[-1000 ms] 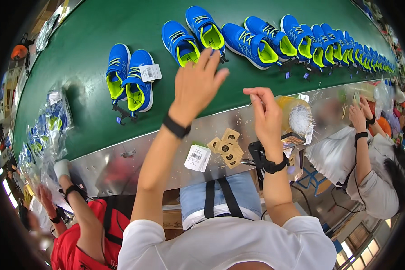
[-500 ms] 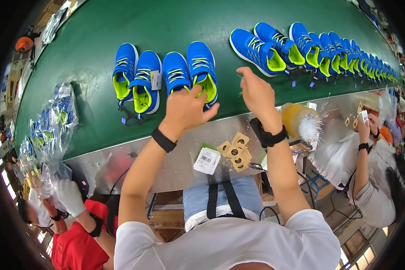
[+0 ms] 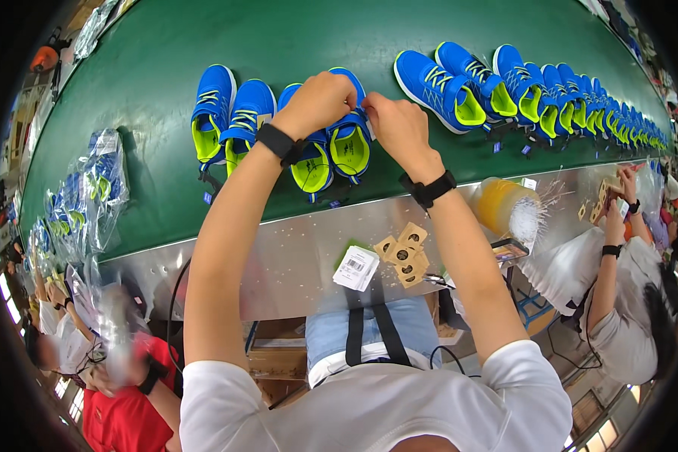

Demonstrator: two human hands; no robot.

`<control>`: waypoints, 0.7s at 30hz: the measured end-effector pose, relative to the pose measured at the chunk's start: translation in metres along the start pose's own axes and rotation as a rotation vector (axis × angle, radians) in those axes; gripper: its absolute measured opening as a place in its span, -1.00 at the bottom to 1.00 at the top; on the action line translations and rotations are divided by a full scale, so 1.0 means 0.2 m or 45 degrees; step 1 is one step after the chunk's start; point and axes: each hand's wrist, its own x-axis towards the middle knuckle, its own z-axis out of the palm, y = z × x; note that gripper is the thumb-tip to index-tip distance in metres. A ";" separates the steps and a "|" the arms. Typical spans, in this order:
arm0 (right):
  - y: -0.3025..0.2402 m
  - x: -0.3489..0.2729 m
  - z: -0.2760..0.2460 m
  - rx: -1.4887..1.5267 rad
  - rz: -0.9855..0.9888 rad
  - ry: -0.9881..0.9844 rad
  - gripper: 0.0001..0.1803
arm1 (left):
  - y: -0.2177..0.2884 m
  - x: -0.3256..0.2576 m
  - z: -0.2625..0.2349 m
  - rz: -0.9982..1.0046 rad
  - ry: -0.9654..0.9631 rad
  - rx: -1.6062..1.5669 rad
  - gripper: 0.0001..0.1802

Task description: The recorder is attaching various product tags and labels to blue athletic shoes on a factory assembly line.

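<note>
My left hand [image 3: 316, 105] is closed in a pinch over the front of a blue sneaker [image 3: 349, 151] with a yellow-green lining. From the other side my right hand [image 3: 401, 132] comes close to it, fingers pinched together beside the same shoe. Whatever the fingertips hold is too small or hidden to make out. Its mate, another blue sneaker [image 3: 311, 167], lies partly under my left hand and wrist. Left of them sits another pair, an outer sneaker [image 3: 212, 113] and an inner sneaker [image 3: 250, 109] partly covered by my left forearm.
A long row of blue sneakers [image 3: 531, 90] runs right along the green belt [image 3: 294, 34]. On the metal ledge [image 3: 309, 241] lie white barcode labels [image 3: 355, 268], brown cardboard tags [image 3: 407, 255] and a yellow tub [image 3: 497, 203] of clear plastic fasteners. Bagged shoes [image 3: 102, 177] and co-workers flank me.
Both my hands have moved up over the right sneaker's front and drawn close together. My right hand, open before, is now pinched. The row of shoes has shifted slightly right.
</note>
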 end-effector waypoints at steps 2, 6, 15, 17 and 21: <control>-0.01 0.01 -0.02 -0.080 -0.023 -0.072 -0.88 | -0.01 -0.04 0.03 0.008 0.142 -0.042 -0.83; 0.04 0.04 0.01 0.180 -0.165 -0.009 -0.91 | 0.01 -0.10 0.04 -0.193 0.270 -0.284 -0.84; -0.07 0.03 0.06 0.197 -0.009 0.326 -0.81 | 0.02 -0.12 0.10 -0.160 0.421 -0.004 -0.74; -0.03 0.07 0.07 0.499 -0.013 0.287 -0.79 | 0.04 -0.14 0.11 -0.118 0.600 0.090 -0.73; -0.01 0.06 -0.01 1.607 0.449 -0.106 -0.79 | 0.02 -0.21 0.00 -0.482 0.298 -1.842 -0.78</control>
